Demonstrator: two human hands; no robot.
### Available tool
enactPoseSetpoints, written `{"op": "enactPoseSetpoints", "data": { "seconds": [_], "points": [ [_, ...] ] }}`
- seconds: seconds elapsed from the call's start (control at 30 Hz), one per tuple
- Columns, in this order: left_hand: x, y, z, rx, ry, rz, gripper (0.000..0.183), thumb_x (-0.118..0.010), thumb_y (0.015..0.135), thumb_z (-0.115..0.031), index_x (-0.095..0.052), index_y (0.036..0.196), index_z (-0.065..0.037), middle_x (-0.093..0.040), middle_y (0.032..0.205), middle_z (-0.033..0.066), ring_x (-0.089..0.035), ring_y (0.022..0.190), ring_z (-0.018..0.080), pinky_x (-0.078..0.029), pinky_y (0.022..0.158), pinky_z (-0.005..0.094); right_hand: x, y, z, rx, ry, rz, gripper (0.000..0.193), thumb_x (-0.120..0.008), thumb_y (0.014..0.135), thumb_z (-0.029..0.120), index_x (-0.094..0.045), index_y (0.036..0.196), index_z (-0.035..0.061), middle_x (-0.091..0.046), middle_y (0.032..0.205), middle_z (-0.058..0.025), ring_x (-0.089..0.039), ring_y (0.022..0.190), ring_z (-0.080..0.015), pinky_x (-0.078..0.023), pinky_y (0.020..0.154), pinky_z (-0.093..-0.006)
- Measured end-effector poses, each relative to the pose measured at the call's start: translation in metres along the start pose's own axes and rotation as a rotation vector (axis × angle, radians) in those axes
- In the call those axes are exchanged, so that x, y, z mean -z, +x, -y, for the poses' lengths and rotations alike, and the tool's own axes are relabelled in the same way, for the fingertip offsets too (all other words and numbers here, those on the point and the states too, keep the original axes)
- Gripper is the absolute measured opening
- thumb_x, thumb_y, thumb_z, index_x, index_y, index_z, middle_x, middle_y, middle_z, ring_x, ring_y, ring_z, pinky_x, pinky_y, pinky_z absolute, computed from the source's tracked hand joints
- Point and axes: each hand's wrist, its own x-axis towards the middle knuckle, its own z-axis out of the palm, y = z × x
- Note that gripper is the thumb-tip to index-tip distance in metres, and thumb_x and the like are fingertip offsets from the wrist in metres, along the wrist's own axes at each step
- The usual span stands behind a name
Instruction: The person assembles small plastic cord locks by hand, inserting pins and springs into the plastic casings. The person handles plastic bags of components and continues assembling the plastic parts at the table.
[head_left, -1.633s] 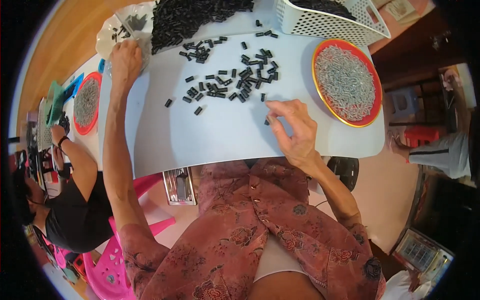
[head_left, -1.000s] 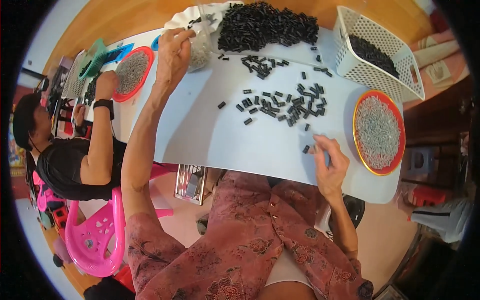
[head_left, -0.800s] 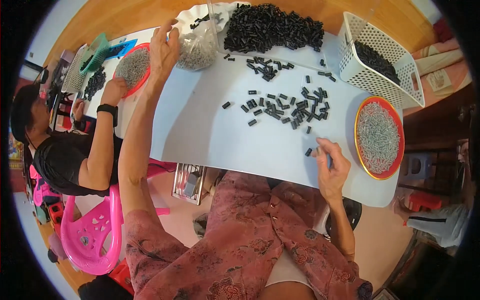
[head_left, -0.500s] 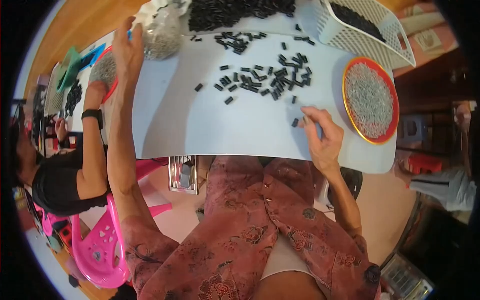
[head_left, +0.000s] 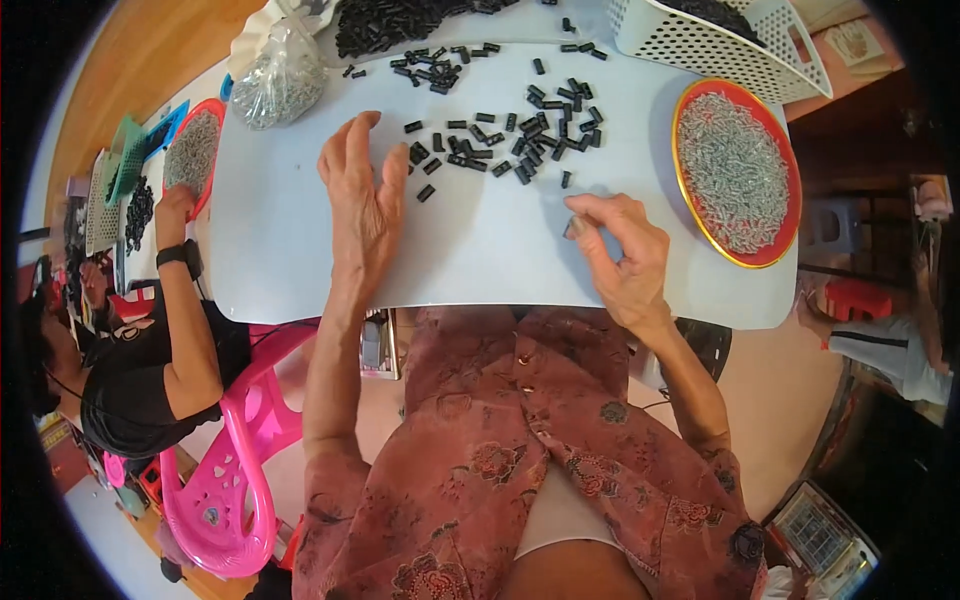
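My left hand (head_left: 362,195) hovers palm down at the left side of a loose scatter of small black rectangular pieces (head_left: 540,135). Its fingers are apart, and no held thing shows. A single black piece (head_left: 427,193) lies just right of its thumb. Over the near right part of the pale table (head_left: 480,260), my right hand (head_left: 628,255) is closed, thumb and forefinger brought together. Something small and dark shows at the thumb tip; I cannot tell what it is. Right of this hand stands a red, gold-rimmed bowl (head_left: 683,190) full of small silver screws (head_left: 735,175).
A larger heap of black pieces (head_left: 400,22) lies at the far edge. Beside it are a clear bag of screws (head_left: 280,85) and a white perforated basket (head_left: 690,50). On the left, a co-worker's hand (head_left: 175,205) reaches to another screw bowl (head_left: 212,170); a pink chair (head_left: 215,500) stands nearer.
My left hand has come back from beside the clear bag, rightward to the scattered pieces. The black piece earlier at my right fingertips no longer shows there. The whole view has shifted slightly.
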Motion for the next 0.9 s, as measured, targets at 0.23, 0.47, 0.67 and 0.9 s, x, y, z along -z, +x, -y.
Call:
{"op": "enactPoseSetpoints", "data": {
  "seconds": [0.23,0.47,0.67,0.9],
  "points": [
    [-0.031,0.010,-0.007,-0.140,-0.006,0.164,0.040,-0.055,0.090,-0.019,-0.047,0.125,-0.002,-0.044,0.125,0.0194,-0.040,0.117,0.0355,-0.035,0.099,0.0405,0.002,-0.001,0.000,0.016,-0.001,0.018,0.022,-0.066,0.077,0.001,-0.066,0.099,0.0055,-0.065,0.078,-0.0069,-0.057,0.072,-0.0211,-0.040,0.080,-0.0323],
    [-0.079,0.037,-0.021,-0.345,-0.099,0.119,0.037,-0.059,0.086,-0.013,-0.050,0.120,-0.001,-0.046,0.119,0.0220,-0.043,0.108,0.0379,-0.038,0.094,0.0426,0.002,-0.006,-0.007,0.061,-0.021,-0.002,0.019,-0.065,0.078,0.002,-0.066,0.096,0.0066,-0.065,0.079,-0.0078,-0.059,0.072,-0.0223,-0.042,0.080,-0.0347],
    [-0.066,0.039,-0.026,-0.290,-0.054,0.192,0.036,-0.056,0.089,-0.013,-0.049,0.122,-0.001,-0.047,0.120,0.0207,-0.042,0.114,0.0363,-0.034,0.099,0.0417,-0.002,-0.003,-0.005,0.114,0.103,-0.097,0.020,-0.067,0.076,0.001,-0.065,0.096,0.0051,-0.064,0.077,-0.0075,-0.059,0.070,-0.0227,-0.043,0.075,-0.0339],
    [-0.041,0.017,-0.067,-0.375,-0.173,0.231,0.030,-0.056,0.087,-0.009,-0.054,0.116,0.001,-0.053,0.115,0.0166,-0.049,0.107,0.0324,-0.038,0.095,0.0380,0.078,0.005,-0.022,0.228,-0.289,-0.216,0.019,-0.065,0.073,0.002,-0.063,0.092,0.0056,-0.061,0.079,-0.0096,-0.059,0.076,-0.0281,-0.044,0.071,-0.0390]
  ]
}}
